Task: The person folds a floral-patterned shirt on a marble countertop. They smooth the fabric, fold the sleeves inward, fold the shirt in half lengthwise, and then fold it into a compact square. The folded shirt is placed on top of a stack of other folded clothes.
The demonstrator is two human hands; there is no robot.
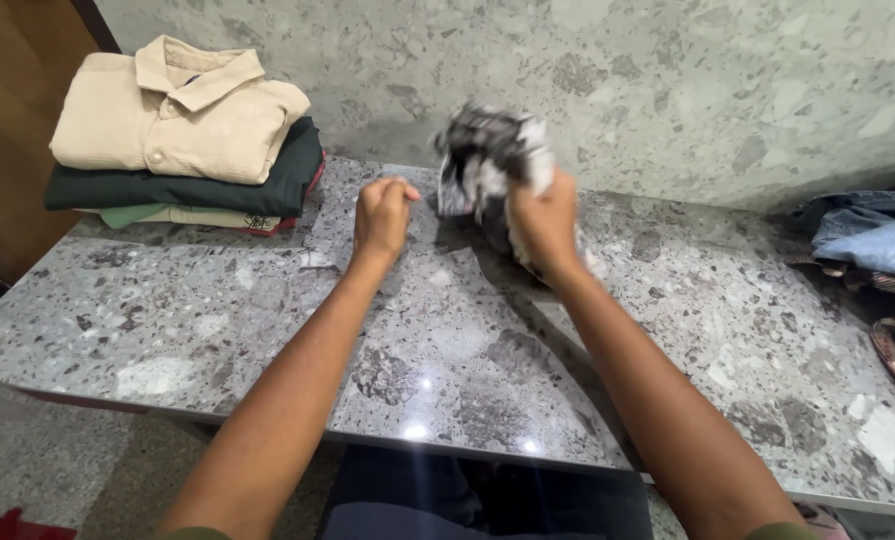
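Observation:
My right hand grips a bunched black-and-white patterned garment, lifted above the back of a grey speckled stone countertop. The cloth is blurred. My left hand is closed in a fist just left of the garment; whether it pinches a corner of the cloth is unclear. Both forearms reach in from the near edge.
A stack of folded shirts sits at the back left, cream on top, dark green beneath. Loose denim and patterned clothes lie at the right edge. A speckled stone wall backs the counter. A brown wooden panel stands far left.

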